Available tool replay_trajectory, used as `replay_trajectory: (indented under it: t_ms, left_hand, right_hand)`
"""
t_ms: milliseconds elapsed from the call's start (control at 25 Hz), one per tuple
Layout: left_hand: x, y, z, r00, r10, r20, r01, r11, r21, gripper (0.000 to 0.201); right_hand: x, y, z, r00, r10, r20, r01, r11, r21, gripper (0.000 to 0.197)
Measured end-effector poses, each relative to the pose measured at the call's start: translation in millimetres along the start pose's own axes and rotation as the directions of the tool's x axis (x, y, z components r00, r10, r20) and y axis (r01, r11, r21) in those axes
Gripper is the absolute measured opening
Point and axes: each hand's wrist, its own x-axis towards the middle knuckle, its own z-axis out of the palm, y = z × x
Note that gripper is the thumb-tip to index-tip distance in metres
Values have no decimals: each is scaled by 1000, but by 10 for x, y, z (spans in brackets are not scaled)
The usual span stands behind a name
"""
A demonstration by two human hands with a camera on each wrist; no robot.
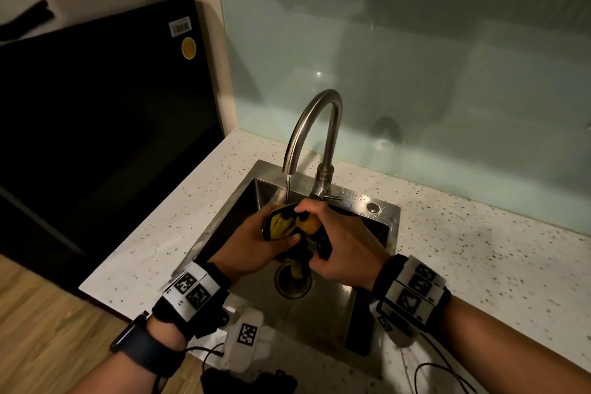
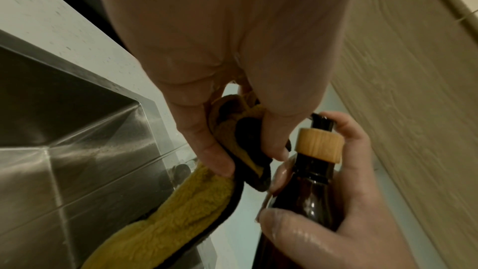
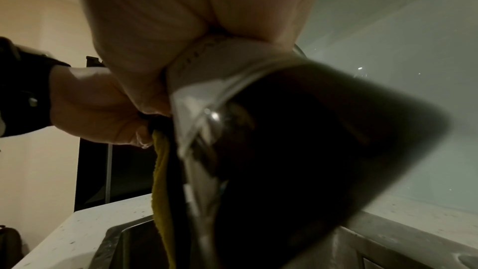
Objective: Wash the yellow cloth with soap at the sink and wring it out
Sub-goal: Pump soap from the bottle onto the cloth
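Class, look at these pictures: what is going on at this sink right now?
A person stands at the sink with the tap running. The left hand grips the bunched yellow cloth over the basin. The right hand holds a brown soap pump bottle against the cloth, one finger on the pump. Wringing has not started.

No text is legible. The black appliance (image 1: 96, 112) carries a white barcode sticker (image 1: 179, 26) and a round yellow sticker (image 1: 188, 48), both unreadable. The wristbands (image 1: 412, 291) bear square black-and-white coded markers only.
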Motion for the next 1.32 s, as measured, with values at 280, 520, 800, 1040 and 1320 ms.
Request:
replay_trajectory:
  t_ms: [280,520,800,1040,1320]
  left_hand:
    - [10,20,-28,999,-37,-7,37,999,-3,44]
    - [5,32,-83,998,-60,-12,60,998,7,44]
    - [-6,52,-77,996,-87,-22,87,996,-17,43]
    - [-8,50,-52,995,-93,-26,92,995,-32,41]
    - [-23,57,-52,995,-93,-28,91,994,-65,45]
  right_hand:
    - [79,-8,-16,999,35,-18,-34,998,51,84]
    - [107,-73,-83,998,35,48,-41,991,128,101]
    - [44,-43,-46,996,56,66,-67,983,170,103]
    - [92,-50,15,1000,11,-4,-10,987,158,79]
    - [81,-13,87,998,18,-55,-12,993,114,67]
